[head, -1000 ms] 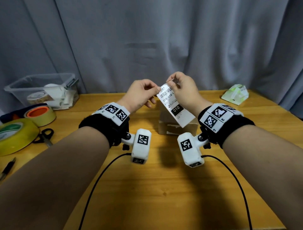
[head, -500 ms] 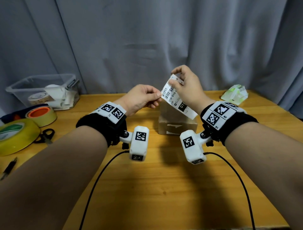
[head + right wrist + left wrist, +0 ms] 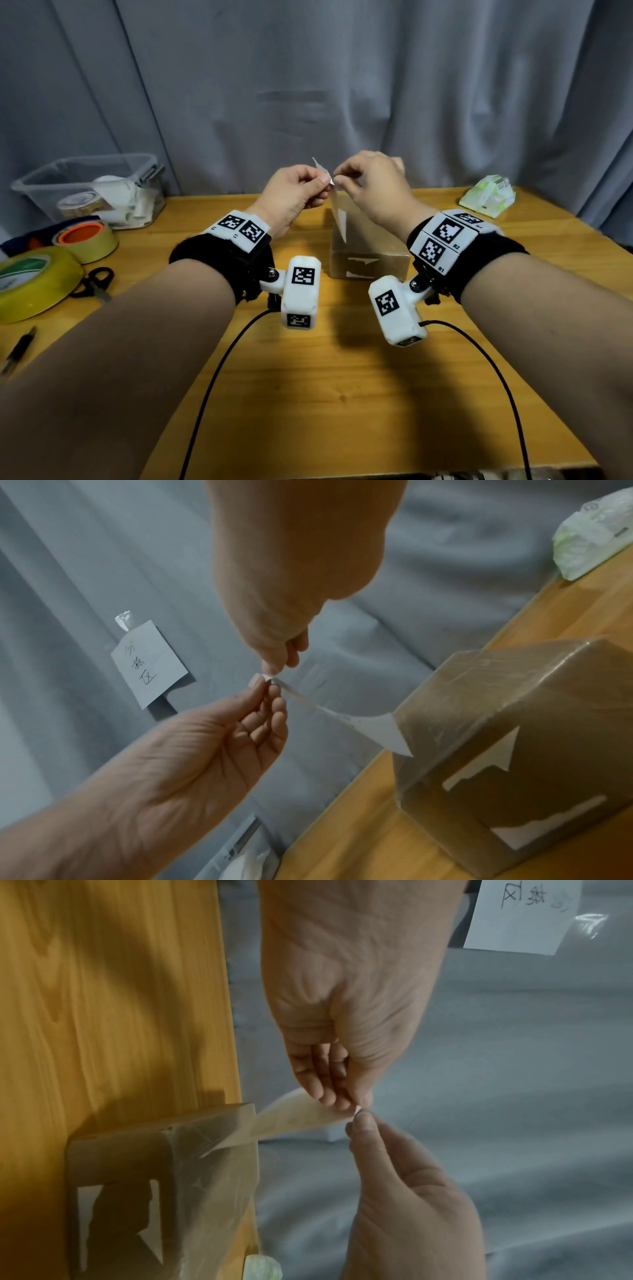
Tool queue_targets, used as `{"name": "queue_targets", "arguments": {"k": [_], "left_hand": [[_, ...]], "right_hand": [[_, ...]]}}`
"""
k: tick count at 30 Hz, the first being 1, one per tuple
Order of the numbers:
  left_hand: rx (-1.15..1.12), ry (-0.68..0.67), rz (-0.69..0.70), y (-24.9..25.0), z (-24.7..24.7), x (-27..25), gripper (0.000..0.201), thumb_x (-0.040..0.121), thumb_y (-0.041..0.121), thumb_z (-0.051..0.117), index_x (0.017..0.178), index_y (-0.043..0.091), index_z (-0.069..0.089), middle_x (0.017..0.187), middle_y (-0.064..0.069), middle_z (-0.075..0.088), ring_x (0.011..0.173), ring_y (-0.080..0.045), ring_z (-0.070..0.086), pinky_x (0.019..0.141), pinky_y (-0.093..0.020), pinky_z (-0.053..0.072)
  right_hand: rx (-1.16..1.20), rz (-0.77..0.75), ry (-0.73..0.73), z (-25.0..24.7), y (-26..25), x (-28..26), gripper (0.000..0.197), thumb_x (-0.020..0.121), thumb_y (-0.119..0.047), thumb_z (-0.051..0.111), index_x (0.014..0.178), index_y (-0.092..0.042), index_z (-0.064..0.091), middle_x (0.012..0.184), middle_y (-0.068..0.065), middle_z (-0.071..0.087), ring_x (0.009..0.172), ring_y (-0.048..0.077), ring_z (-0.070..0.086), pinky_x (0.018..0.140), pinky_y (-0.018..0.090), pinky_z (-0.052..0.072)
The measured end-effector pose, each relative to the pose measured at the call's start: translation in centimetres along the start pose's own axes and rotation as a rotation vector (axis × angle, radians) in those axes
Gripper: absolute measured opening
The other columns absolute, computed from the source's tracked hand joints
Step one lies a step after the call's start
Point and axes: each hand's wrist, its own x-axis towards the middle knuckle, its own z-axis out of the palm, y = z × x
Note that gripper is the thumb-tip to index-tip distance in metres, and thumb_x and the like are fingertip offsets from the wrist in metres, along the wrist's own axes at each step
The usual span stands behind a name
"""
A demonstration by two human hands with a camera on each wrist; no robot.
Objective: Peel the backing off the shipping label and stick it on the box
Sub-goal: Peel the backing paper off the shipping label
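The white shipping label (image 3: 340, 216) hangs edge-on over the brown cardboard box (image 3: 370, 253) at mid-table. My left hand (image 3: 323, 180) and right hand (image 3: 337, 178) meet at its top corner, each pinching it between thumb and fingertips. From the left wrist, the left hand (image 3: 352, 1104) and right hand (image 3: 359, 1121) touch tip to tip, and the label (image 3: 301, 1121) slants down to the box (image 3: 120, 1139). The right wrist view gives the right hand (image 3: 274, 670) above the left hand (image 3: 265, 685), the label (image 3: 377, 729) twisted beside the taped box (image 3: 514, 723). Whether the backing has split off I cannot tell.
At the back left stands a clear plastic bin (image 3: 92, 192). Two tape rolls (image 3: 85, 240) (image 3: 30, 284), scissors (image 3: 96, 281) and a pen (image 3: 17, 349) lie along the left. A green-white packet (image 3: 486, 200) sits back right. A grey curtain hangs behind, with a paper note (image 3: 149, 664) taped to it.
The label has turned from face-on to edge-on and now hangs down. My right hand has come back beside the left, and both fingertips now meet at the top corner.
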Motion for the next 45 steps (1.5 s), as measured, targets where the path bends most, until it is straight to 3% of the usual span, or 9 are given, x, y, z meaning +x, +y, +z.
{"name": "queue_targets", "arguments": {"k": [3, 5, 12, 21, 29, 41, 45], "left_hand": [[-0.016, 0.001, 0.003, -0.01, 0.15, 0.00, 0.012, 0.092, 0.005, 0.053, 0.082, 0.008, 0.060, 0.078, -0.004, 0.059, 0.069, -0.006, 0.058, 0.063, -0.011, 0.053], [-0.014, -0.003, 0.011, -0.06, 0.21, -0.04, 0.012, 0.092, 0.005, 0.053, 0.083, 0.007, 0.061, 0.078, -0.005, 0.059, 0.070, -0.006, 0.059, 0.065, -0.012, 0.054], [0.006, -0.037, 0.039, -0.27, 0.12, -0.13, 0.016, 0.093, 0.007, 0.053, 0.082, 0.010, 0.065, 0.079, -0.003, 0.062, 0.075, -0.007, 0.059, 0.072, -0.016, 0.053], [-0.010, -0.029, 0.055, -0.29, 0.32, 0.00, 0.017, 0.093, 0.008, 0.052, 0.082, 0.011, 0.065, 0.079, -0.003, 0.062, 0.074, -0.006, 0.059, 0.073, -0.016, 0.052], [-0.011, -0.027, 0.052, -0.25, 0.17, -0.02, 0.016, 0.092, 0.009, 0.053, 0.084, 0.010, 0.066, 0.081, -0.002, 0.064, 0.074, -0.006, 0.061, 0.072, -0.016, 0.052], [0.056, -0.024, 0.056, -0.04, 0.34, -0.09, 0.017, 0.094, 0.007, 0.050, 0.083, 0.011, 0.061, 0.079, -0.003, 0.060, 0.075, -0.007, 0.058, 0.070, -0.014, 0.051], [0.124, -0.010, 0.075, 0.05, 0.46, -0.22, 0.020, 0.095, 0.007, 0.049, 0.080, 0.013, 0.061, 0.079, -0.002, 0.059, 0.075, -0.006, 0.057, 0.070, -0.014, 0.051]], "right_hand": [[0.178, 0.029, -0.016, 0.04, -0.12, 0.04, 0.016, 0.087, -0.024, 0.059, 0.094, -0.017, 0.072, 0.098, 0.003, 0.072, 0.095, 0.018, 0.061, 0.095, 0.037, 0.044], [0.270, 0.044, -0.036, -0.02, -0.16, -0.04, 0.016, 0.086, -0.019, 0.061, 0.095, -0.012, 0.072, 0.094, 0.007, 0.073, 0.085, 0.015, 0.061, 0.085, 0.028, 0.047], [0.439, 0.063, -0.032, 0.15, 0.30, -0.54, 0.017, 0.085, -0.016, 0.064, 0.096, -0.007, 0.072, 0.092, 0.010, 0.073, 0.085, 0.015, 0.065, 0.084, 0.029, 0.052], [0.446, 0.041, -0.037, -0.02, 0.37, -0.38, 0.017, 0.086, -0.015, 0.063, 0.098, -0.007, 0.072, 0.094, 0.009, 0.073, 0.088, 0.015, 0.065, 0.084, 0.027, 0.051], [0.440, 0.032, -0.059, -0.17, 0.47, -0.28, 0.018, 0.087, -0.013, 0.060, 0.101, -0.007, 0.071, 0.095, 0.006, 0.071, 0.086, 0.010, 0.061, 0.075, 0.009, 0.044], [0.453, 0.028, -0.070, 0.03, 0.36, -0.29, 0.018, 0.087, -0.012, 0.060, 0.101, -0.006, 0.071, 0.091, 0.003, 0.070, 0.083, 0.007, 0.061, 0.071, 0.004, 0.043], [0.475, 0.035, -0.065, 0.17, 0.32, -0.35, 0.018, 0.086, -0.016, 0.063, 0.098, -0.007, 0.072, 0.091, 0.006, 0.072, 0.083, 0.010, 0.064, 0.076, 0.011, 0.047]]}}
